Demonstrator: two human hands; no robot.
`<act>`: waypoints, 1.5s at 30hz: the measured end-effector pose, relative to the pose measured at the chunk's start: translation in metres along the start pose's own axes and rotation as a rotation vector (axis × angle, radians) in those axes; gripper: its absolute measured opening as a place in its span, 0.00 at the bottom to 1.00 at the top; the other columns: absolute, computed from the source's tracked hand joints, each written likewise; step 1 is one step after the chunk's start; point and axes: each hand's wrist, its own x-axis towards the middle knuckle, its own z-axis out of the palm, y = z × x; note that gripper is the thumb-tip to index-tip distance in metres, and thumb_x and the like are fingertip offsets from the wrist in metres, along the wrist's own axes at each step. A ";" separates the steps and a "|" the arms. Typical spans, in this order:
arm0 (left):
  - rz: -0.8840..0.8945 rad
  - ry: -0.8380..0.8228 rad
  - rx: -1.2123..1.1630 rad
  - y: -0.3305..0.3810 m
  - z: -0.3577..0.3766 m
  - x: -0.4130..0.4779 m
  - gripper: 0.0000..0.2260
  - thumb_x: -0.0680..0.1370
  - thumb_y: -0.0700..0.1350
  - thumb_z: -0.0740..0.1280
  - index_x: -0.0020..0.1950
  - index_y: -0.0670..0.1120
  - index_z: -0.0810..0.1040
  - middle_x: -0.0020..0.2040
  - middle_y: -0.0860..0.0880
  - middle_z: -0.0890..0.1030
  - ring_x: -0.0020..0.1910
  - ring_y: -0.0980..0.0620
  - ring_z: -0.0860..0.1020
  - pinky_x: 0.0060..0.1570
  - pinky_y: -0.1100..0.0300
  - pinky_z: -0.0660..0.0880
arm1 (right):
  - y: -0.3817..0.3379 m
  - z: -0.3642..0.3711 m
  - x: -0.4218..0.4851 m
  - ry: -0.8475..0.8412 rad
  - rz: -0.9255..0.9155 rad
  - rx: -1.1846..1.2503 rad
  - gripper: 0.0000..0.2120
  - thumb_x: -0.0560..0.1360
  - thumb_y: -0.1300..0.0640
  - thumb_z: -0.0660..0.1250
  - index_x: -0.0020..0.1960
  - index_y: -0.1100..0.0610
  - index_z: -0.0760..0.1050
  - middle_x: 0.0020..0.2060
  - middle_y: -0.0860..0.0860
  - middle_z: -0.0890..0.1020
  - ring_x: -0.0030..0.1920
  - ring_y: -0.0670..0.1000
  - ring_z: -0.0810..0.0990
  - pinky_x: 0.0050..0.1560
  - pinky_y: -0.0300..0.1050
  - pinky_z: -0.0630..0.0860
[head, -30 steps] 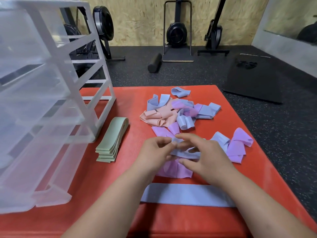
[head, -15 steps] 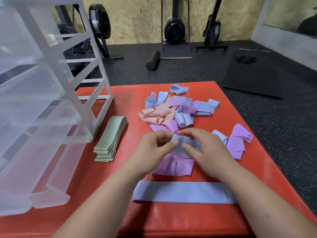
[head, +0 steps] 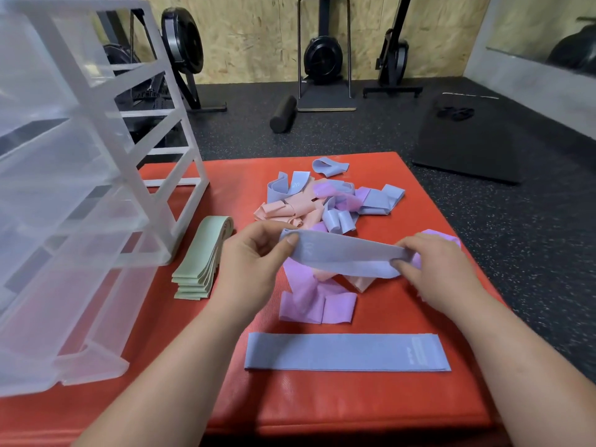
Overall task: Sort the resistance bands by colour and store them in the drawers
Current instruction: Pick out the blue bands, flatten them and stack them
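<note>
Held band: the blue band (head: 345, 256) hangs in the air, pulled out straight between your two hands. It is above the loose purple bands (head: 309, 301) and on the far side of the flat blue band (head: 346, 352).
Left hand: your left hand (head: 254, 266) pinches the band's left end, with the thumb on the near face and the fingers curled behind.
Right hand: your right hand (head: 442, 272) pinches the right end, fingertips curled over the edge.
Handling (judged): the band is light, soft and floppy, and not fragile. It likely curls up if you free one end. The woven face should not slip.
Where to hold: take it at the two end folds and lower both ends together onto the flat blue band, edges matched.
Sorted so far: the green stack (head: 201, 259) lies on the red mat (head: 193, 366), just right of the drawer unit (head: 80, 188).
Unsorted: the mixed pile (head: 325, 204) of blue, pink and purple bands lies at far centre.
Drawers: translucent, so you cannot read the contents.
</note>
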 end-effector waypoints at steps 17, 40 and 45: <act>-0.108 0.219 -0.047 0.005 -0.022 -0.009 0.03 0.80 0.38 0.74 0.54 0.41 0.84 0.40 0.53 0.85 0.39 0.56 0.80 0.43 0.60 0.78 | 0.010 -0.050 -0.029 0.056 0.253 0.560 0.08 0.77 0.60 0.75 0.48 0.47 0.81 0.46 0.47 0.87 0.44 0.45 0.84 0.46 0.41 0.79; -0.344 -0.033 0.464 -0.003 -0.060 -0.076 0.09 0.75 0.38 0.77 0.49 0.50 0.84 0.39 0.48 0.86 0.39 0.46 0.85 0.43 0.52 0.80 | 0.000 -0.047 -0.094 -0.189 0.489 0.671 0.14 0.70 0.70 0.78 0.52 0.55 0.85 0.40 0.55 0.82 0.34 0.51 0.79 0.40 0.44 0.80; -0.322 -0.061 0.572 -0.005 -0.066 -0.077 0.07 0.74 0.40 0.78 0.47 0.51 0.84 0.39 0.48 0.86 0.34 0.50 0.82 0.41 0.50 0.82 | -0.003 -0.040 -0.102 -0.200 0.479 0.615 0.15 0.70 0.70 0.79 0.52 0.57 0.84 0.39 0.55 0.82 0.34 0.52 0.79 0.40 0.48 0.80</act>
